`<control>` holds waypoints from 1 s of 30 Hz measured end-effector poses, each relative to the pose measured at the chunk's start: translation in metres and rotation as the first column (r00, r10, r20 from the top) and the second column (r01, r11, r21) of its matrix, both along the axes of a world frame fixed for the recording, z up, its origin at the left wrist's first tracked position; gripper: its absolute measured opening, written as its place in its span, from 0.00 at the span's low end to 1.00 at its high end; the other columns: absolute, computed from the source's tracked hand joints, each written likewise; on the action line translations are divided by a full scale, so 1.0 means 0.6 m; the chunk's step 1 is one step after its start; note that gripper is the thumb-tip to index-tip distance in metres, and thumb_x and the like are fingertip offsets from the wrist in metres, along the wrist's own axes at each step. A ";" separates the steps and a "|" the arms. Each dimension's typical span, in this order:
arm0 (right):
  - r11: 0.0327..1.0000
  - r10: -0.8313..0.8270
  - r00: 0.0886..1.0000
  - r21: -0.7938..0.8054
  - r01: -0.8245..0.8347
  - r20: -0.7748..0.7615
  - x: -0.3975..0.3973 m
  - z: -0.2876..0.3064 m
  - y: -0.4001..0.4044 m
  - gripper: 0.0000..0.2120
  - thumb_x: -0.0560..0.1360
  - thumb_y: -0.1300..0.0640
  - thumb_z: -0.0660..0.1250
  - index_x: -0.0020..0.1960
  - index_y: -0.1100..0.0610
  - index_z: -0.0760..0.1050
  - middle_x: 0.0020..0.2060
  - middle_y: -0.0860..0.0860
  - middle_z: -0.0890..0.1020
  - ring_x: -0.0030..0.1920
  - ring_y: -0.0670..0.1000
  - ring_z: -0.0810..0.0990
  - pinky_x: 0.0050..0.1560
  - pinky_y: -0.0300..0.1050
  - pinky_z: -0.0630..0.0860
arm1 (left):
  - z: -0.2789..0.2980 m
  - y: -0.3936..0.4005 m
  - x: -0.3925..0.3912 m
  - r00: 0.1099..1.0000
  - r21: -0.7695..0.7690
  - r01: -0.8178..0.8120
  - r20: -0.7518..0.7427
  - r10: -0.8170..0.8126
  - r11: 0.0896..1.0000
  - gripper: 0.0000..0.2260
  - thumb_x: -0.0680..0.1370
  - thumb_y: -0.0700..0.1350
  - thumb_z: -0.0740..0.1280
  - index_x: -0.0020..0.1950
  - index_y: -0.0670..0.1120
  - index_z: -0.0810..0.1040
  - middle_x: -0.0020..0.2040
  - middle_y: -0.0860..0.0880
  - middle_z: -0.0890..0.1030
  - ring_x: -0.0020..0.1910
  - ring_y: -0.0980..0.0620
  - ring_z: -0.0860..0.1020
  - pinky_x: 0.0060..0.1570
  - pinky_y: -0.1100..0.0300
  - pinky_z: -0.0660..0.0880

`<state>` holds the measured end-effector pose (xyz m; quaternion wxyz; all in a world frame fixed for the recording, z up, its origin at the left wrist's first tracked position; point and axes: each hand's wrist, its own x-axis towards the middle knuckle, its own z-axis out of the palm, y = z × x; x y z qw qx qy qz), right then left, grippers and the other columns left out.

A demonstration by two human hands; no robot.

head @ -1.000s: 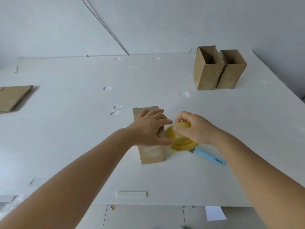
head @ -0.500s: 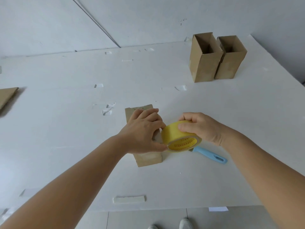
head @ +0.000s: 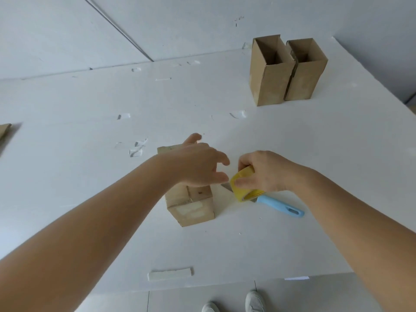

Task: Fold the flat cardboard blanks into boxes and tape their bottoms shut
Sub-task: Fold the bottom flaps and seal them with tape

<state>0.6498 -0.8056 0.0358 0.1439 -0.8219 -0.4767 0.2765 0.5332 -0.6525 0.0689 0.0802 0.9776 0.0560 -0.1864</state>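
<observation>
A small cardboard box lies on its side on the white table, with its taped end facing me. My left hand is above the box with the fingers spread and loosely bent, holding nothing that I can see. Its thumb tip is close to the yellow tape roll. My right hand grips that roll just right of the box, low over the table.
A knife with a blue handle lies under the roll. Two upright open boxes stand at the back right. A flat blank shows at the left edge. Tape scraps and a strip dot the table.
My left hand has lifted off the box and opened its fingers. My right hand has tilted the roll and lowered it to the right. The view has shifted down.
</observation>
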 end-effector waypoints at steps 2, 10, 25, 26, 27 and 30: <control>1.000 0.007 1.000 0.017 -0.008 0.018 -0.003 0.003 0.001 0.08 0.68 0.42 0.68 0.43 0.43 0.73 0.41 0.42 0.76 0.42 0.45 0.75 0.36 0.39 0.69 | 0.001 -0.013 0.032 0.989 -0.029 -0.007 -0.145 0.003 1.000 0.22 0.74 0.62 0.63 0.67 0.60 0.71 0.47 0.61 0.78 0.56 0.55 0.71 0.56 0.54 0.70; 0.993 -0.040 0.995 0.116 0.029 0.093 0.003 0.017 -0.010 0.09 0.65 0.41 0.68 0.37 0.43 0.70 0.38 0.42 0.76 0.40 0.43 0.74 0.34 0.38 0.65 | 0.002 -0.016 0.067 0.963 -0.309 -0.170 -0.254 0.091 0.936 0.10 0.69 0.53 0.72 0.49 0.62 0.80 0.35 0.56 0.84 0.41 0.63 0.80 0.42 0.62 0.69; 0.782 -0.557 0.804 0.194 0.592 -0.209 -0.018 -0.097 -0.090 0.16 0.81 0.54 0.53 0.62 0.62 0.71 0.57 0.60 0.77 0.60 0.59 0.73 0.57 0.47 0.68 | -0.018 0.003 0.023 0.925 -0.493 -0.341 -0.025 0.379 0.800 0.08 0.71 0.49 0.72 0.39 0.65 0.82 0.35 0.54 0.84 0.31 0.63 0.76 0.44 0.60 0.74; 0.852 -0.503 0.859 0.110 0.511 -0.098 -0.024 -0.109 -0.093 0.16 0.80 0.54 0.56 0.64 0.59 0.71 0.59 0.58 0.76 0.61 0.58 0.72 0.59 0.47 0.68 | -0.018 0.001 0.021 0.924 -0.500 -0.339 -0.018 0.382 0.797 0.08 0.71 0.49 0.72 0.39 0.64 0.82 0.35 0.55 0.83 0.30 0.64 0.76 0.43 0.61 0.73; 0.903 -0.428 0.904 0.039 0.428 -0.009 -0.030 -0.122 -0.095 0.17 0.78 0.53 0.58 0.66 0.55 0.71 0.59 0.56 0.75 0.61 0.57 0.71 0.59 0.47 0.69 | -0.018 0.000 0.020 0.923 -0.503 -0.339 -0.012 0.385 0.795 0.07 0.71 0.49 0.72 0.40 0.64 0.82 0.35 0.55 0.83 0.29 0.65 0.75 0.42 0.62 0.73; 0.947 -0.320 0.936 0.017 0.321 0.149 -0.050 -0.146 -0.092 0.14 0.76 0.53 0.62 0.60 0.51 0.74 0.51 0.52 0.72 0.55 0.54 0.70 0.50 0.46 0.73 | -0.018 -0.004 0.017 0.916 -0.490 -0.347 0.006 0.401 0.800 0.07 0.71 0.50 0.72 0.40 0.65 0.81 0.34 0.58 0.83 0.29 0.66 0.75 0.39 0.64 0.71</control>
